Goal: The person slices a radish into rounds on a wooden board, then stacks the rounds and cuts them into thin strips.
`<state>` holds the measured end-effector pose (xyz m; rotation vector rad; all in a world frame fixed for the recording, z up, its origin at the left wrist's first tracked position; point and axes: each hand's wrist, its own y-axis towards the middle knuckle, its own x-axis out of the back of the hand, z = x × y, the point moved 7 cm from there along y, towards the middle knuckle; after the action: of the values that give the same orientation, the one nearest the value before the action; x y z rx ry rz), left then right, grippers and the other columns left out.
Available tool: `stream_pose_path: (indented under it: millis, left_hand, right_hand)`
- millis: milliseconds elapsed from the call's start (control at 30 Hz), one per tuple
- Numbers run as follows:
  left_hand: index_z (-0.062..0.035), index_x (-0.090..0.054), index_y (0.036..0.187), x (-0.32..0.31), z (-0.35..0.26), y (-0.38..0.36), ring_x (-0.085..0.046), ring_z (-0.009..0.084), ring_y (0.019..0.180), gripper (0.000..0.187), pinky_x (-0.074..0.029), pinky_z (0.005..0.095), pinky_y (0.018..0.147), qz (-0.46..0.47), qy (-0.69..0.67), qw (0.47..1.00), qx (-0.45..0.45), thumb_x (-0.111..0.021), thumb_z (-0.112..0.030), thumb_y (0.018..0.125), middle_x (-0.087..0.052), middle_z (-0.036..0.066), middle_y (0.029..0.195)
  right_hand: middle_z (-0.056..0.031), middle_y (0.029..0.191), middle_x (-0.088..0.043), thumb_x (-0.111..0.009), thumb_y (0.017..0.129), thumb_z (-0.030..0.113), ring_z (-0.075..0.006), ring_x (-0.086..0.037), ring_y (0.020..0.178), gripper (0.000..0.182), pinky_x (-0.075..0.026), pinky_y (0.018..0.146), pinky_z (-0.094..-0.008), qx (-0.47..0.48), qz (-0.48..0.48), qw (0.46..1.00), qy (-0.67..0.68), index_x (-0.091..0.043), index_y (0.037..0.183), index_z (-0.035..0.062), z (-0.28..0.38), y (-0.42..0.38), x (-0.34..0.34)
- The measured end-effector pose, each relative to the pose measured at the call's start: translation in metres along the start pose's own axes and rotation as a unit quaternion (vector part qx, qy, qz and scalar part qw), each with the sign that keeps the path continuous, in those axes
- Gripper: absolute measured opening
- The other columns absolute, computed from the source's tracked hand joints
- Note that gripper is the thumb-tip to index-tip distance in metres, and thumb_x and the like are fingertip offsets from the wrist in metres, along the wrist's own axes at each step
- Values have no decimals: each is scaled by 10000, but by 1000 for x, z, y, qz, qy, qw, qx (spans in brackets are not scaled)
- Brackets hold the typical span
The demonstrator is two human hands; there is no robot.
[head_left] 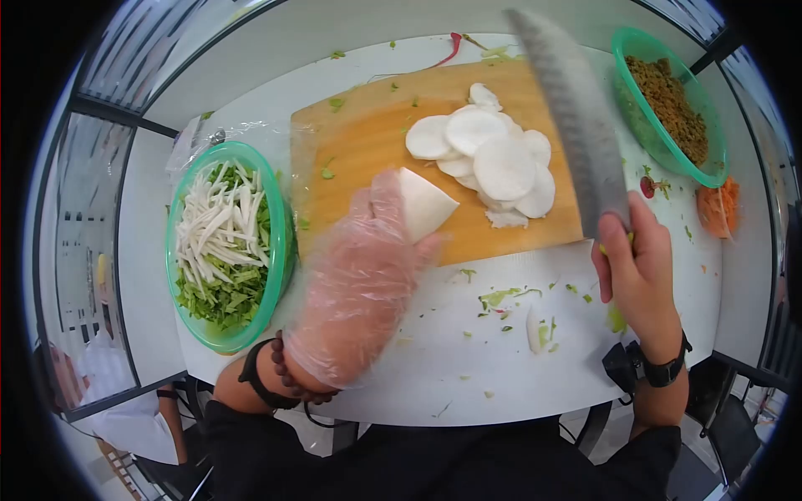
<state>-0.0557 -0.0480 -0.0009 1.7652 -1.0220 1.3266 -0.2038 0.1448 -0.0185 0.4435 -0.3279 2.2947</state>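
Note:
My left hand [359, 271], in a clear plastic glove, grips a chunk of peeled white radish [424, 203] on the wooden cutting board [359, 142]. The radish's cut side faces right. Several thin round white radish slices [504, 167] lie in an overlapping pile on the board, right of the chunk. My bare right hand [639, 267] is closed round the handle of a large kitchen knife [576, 117]. Its broad blade points up and away, raised near the board's right edge and slightly blurred. Most of the handle is hidden by my fingers.
On the left stands a green bowl [276, 250] with white strips and chopped greens. Another green bowl [710, 167] at the back right holds brown crumbly food, beside a bag of orange shreds [717, 209]. Vegetable scraps [499, 298] litter the white table [434, 351]. A person in white [142, 422] is at lower left.

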Motion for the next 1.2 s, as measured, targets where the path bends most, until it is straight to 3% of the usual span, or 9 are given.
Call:
stream_pose_path:
  millis: [100,167,333,433,567,733,867,1067,1200]
  left_hand:
    - [44,-462,1260,-2,0,0,-630,403,887,617,-519,444,780,29,-19,999,40,-741,-281,815,-608,229,1044]
    - [35,-463,1238,-4,-2,-1,-625,407,868,578,-517,445,756,0,-32,999,23,-739,-253,820,-602,228,1015]
    - [11,-470,1191,-17,1,-5,-610,412,869,473,-511,447,711,-16,-45,999,15,-722,-183,841,-589,224,987]
    - [49,-416,1219,-18,0,-5,-625,326,733,584,-518,396,562,-30,1,999,-19,-666,-345,868,-539,191,958]
    - [-13,-411,1266,-21,4,-5,-590,417,952,549,-507,440,739,-4,-89,995,42,-728,-172,846,-553,247,1092]
    - [54,-400,1196,-19,-1,-3,-581,434,773,496,-493,469,608,-35,-95,993,-63,-685,-139,838,-542,245,1003]
    - [59,-366,1216,-20,-1,-5,-589,427,741,525,-488,474,575,-11,-61,997,-55,-675,-95,820,-542,248,984]
    - [48,-348,1246,-25,2,-7,-605,422,761,547,-496,467,575,74,-43,996,-22,-674,-97,831,-530,254,1039]
    - [29,-358,1264,-21,2,-4,-607,423,776,523,-502,462,581,31,-117,992,-44,-654,-86,849,-529,244,1034]
  right_hand:
    - [-108,577,-542,-607,893,56,-275,-547,469,89,-402,452,-339,152,20,974,-168,-534,943,42,23,-13,-17]
    - [-81,567,-539,-634,873,73,-273,-550,472,111,-385,429,-353,238,39,928,-285,-542,934,60,47,-20,-34]
    - [-29,536,-496,-647,867,95,-214,-508,429,110,-352,389,-325,262,51,881,-390,-551,917,77,57,-22,-56]
    - [-10,540,-462,-646,815,76,-178,-483,413,135,-346,377,-309,264,55,867,-420,-558,917,73,56,-23,-58]
    - [-6,578,-434,-634,747,67,-154,-457,406,244,-337,370,-302,272,74,853,-439,-582,985,57,49,-30,-59]
    - [10,588,-368,-622,730,142,-93,-373,405,294,-264,374,-266,300,51,784,-541,-627,1006,41,57,-42,-69]
    - [22,556,-320,-617,708,116,-84,-320,405,244,-229,379,-259,301,44,777,-551,-637,942,47,60,-44,-67]
    - [-23,631,-408,-634,735,71,-125,-389,450,333,-288,415,-288,251,87,796,-544,-619,1048,-41,62,-46,-65]
    - [-19,622,-398,-630,731,72,-126,-393,444,325,-295,418,-295,230,99,802,-542,-615,1037,-38,63,-43,-71]
